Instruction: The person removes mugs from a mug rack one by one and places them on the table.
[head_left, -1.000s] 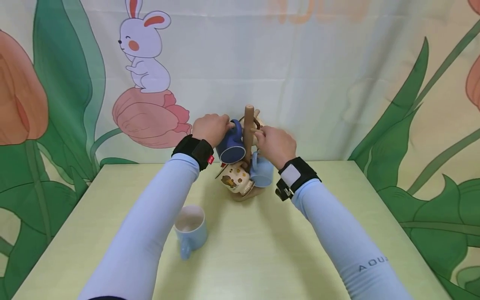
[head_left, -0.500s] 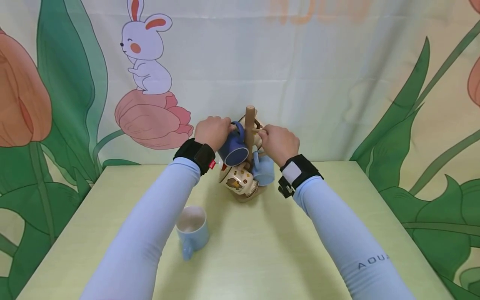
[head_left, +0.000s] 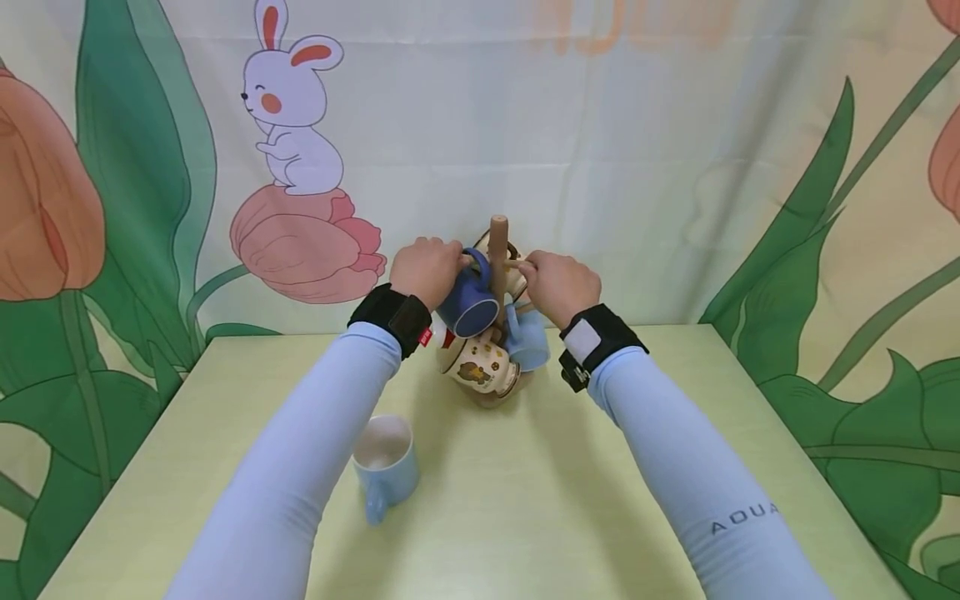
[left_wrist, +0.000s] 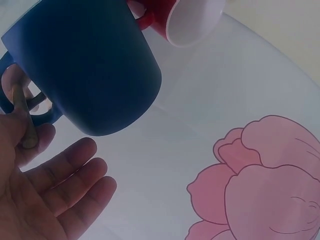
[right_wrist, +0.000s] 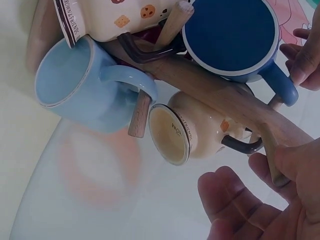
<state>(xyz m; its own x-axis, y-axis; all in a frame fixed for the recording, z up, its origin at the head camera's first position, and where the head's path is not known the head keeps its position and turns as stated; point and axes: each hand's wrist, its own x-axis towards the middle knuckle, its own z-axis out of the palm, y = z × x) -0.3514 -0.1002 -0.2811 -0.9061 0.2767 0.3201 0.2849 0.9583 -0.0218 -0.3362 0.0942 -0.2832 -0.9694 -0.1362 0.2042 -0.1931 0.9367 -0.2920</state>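
Behind your pale green table (head_left: 675, 433) hung that cartoon backdrop (head_left: 285, 125) with the white bunny sitting on a pink tulip, plus big green leaves at both sides.

You had both arms stretched out to the wooden mug tree (head_left: 498, 250) at the far middle of the table. Your left hand (head_left: 424, 268) was up against the dark blue mug (head_left: 468, 296), which hung by its handle on a peg on the tree's left side, mouth tipped down toward you. In the left wrist view your fingers (left_wrist: 75, 172) lay pretty much straight and relaxed just under the dark blue mug (left_wrist: 85, 65), while your thumb sat by the peg going through its handle, so it looked like touching, not really clamping.

Your right hand (head_left: 558, 283) was on the other side, thumb pressed along a peg near the top of the post. From the right wrist view your right-hand fingers (right_wrist: 235, 200) were loose and spread, wrapped around nothing.

Also hanging there: a light blue mug (right_wrist: 82, 85) on the right, a cream mug with cookie prints (head_left: 480, 367) low at the front, another cream one (right_wrist: 192, 132) behind, and a red mug (left_wrist: 187, 20) at the back. A second light blue cup (head_left: 384, 462) stood upright on the table, well apart from the tree, beside your left forearm.
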